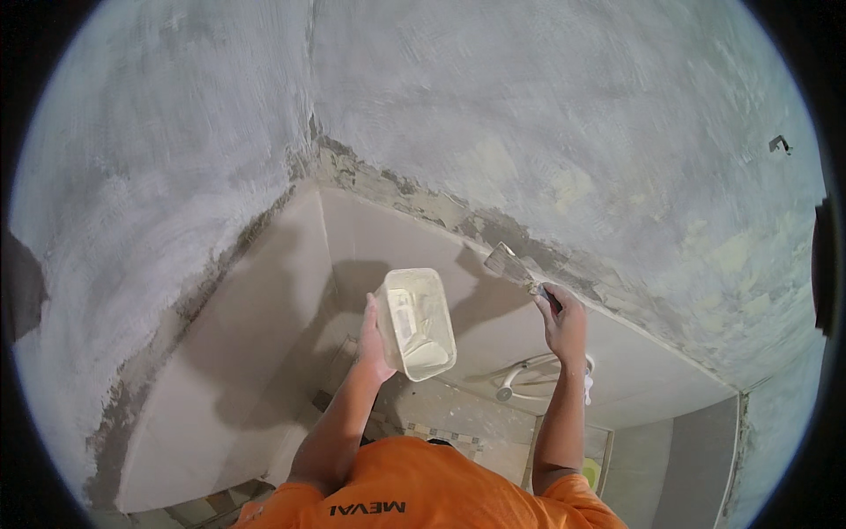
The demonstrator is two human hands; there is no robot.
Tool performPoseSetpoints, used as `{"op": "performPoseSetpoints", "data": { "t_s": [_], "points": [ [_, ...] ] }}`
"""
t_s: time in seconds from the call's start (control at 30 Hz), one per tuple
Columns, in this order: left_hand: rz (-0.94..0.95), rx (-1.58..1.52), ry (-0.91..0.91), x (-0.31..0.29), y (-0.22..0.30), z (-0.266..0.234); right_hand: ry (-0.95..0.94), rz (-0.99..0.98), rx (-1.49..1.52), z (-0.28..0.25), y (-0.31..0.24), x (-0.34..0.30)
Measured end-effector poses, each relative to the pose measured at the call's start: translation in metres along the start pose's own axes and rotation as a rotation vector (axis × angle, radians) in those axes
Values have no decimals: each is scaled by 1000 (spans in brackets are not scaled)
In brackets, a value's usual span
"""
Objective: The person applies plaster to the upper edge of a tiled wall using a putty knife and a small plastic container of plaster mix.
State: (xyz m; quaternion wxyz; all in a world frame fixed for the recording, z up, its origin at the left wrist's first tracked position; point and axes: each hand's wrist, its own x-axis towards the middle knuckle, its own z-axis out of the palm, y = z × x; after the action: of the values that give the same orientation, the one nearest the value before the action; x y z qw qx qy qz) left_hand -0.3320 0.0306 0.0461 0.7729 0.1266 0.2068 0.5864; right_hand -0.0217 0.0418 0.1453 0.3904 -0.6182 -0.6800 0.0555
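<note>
My left hand (374,344) is wrapped round the side of a pale rectangular plastic tub (451,309), whose opening faces up. Cream-coloured filler paste (426,354) coats its inside and lies in a lump at the near end. To the right, my right hand (565,328) grips a putty knife (509,264) by its dark handle. The wide blade is smeared with paste and points up and left, close to the rough joint (493,227) between the grey wall and the smooth pale panel; whether it touches cannot be told.
Patchy skim-coated wall (617,115) rises on both sides of a corner. Smooth pale panels (229,353) run below the rough joint. A white rounded fitting (520,381) hangs behind my right forearm. A small metal bracket (779,144) sticks out at the far right.
</note>
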Motion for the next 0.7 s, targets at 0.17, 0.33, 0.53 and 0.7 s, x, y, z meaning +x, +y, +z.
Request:
{"op": "performPoseSetpoints", "data": {
  "t_s": [0.17,0.33,0.53,0.7],
  "points": [
    [24,-25,22,6,38,-16,75,19,-49,39,2,32],
    [-1,-40,37,20,50,-25,82,220,-311,52,17,50],
    [-17,40,17,52,45,-40,260,409,-424,36,28,33],
    [9,67,70,55,51,-44,311,611,-456,-17,60,-13]
  ]
}}
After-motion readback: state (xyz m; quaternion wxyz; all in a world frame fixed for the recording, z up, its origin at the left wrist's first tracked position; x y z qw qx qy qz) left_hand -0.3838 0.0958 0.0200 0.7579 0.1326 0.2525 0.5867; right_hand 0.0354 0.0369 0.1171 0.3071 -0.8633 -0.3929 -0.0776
